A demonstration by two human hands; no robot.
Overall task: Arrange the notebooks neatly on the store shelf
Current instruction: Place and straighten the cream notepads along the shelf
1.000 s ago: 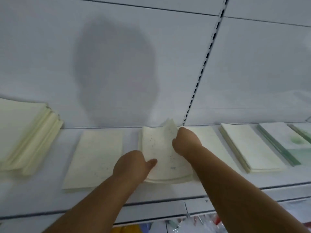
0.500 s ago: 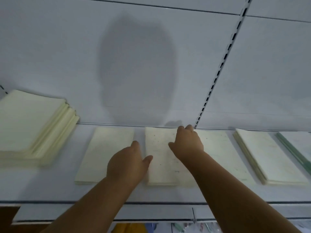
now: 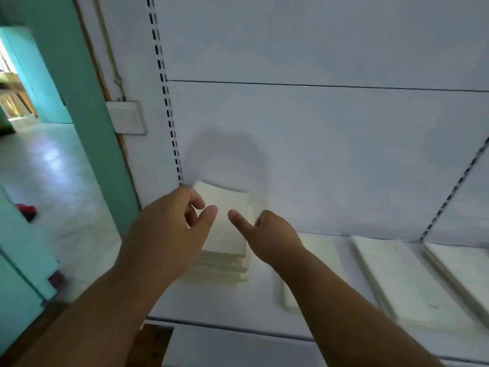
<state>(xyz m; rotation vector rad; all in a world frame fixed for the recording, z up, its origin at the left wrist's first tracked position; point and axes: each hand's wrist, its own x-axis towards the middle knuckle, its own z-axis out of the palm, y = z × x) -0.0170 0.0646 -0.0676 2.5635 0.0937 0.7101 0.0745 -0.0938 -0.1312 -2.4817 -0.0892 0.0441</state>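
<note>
A thick stack of cream notebooks lies at the left end of the white shelf, against the back panel. My left hand hovers over the stack's left side, fingers loosely curled, thumb out, holding nothing. On the stack's right edge is my right hand, its thumb stretched over the top cover and its fingers bent beside the edge. No notebook is lifted. More flat cream notebooks lie in a row to the right: one partly under my right forearm, another, and a third.
A slotted upright marks the shelf's left end. Beyond it are a wall switch plate, a teal door frame and open tiled floor. The shelf's front lip runs below my arms.
The view has swung left along the shelf. Both hands have left the middle notebook and now reach the thick stack at the left end.
</note>
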